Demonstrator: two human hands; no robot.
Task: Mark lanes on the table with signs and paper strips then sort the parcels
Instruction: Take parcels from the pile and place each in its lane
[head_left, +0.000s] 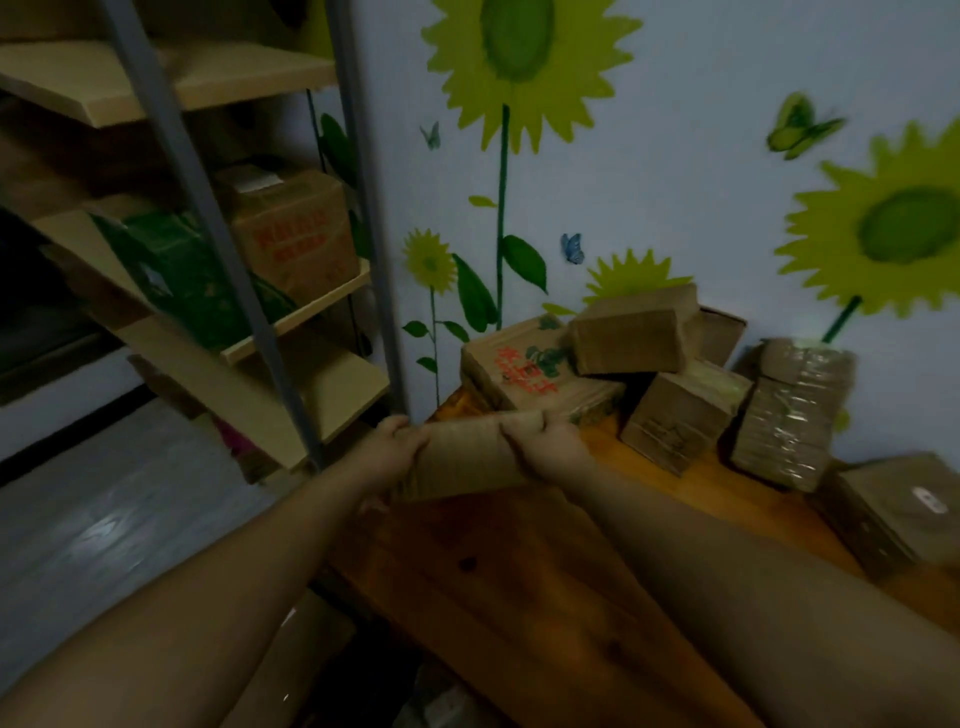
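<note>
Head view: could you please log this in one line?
left grip: holds brown cardboard parcel; right grip: same parcel; place: wooden table corner

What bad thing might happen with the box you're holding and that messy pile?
The box, gripped by the left hand and the right hand, is at the corner of the table. If it slips, it might drop to the floor. The pile by the wall looks crooked and its top box is tilted, so a bump may topple it.

The wooden bench (519, 571) has a pile of brown cardboard parcels (675, 421) at its far end, by the wall (675, 182). One flat parcel (893, 509) lies alone near the right edge.
</note>
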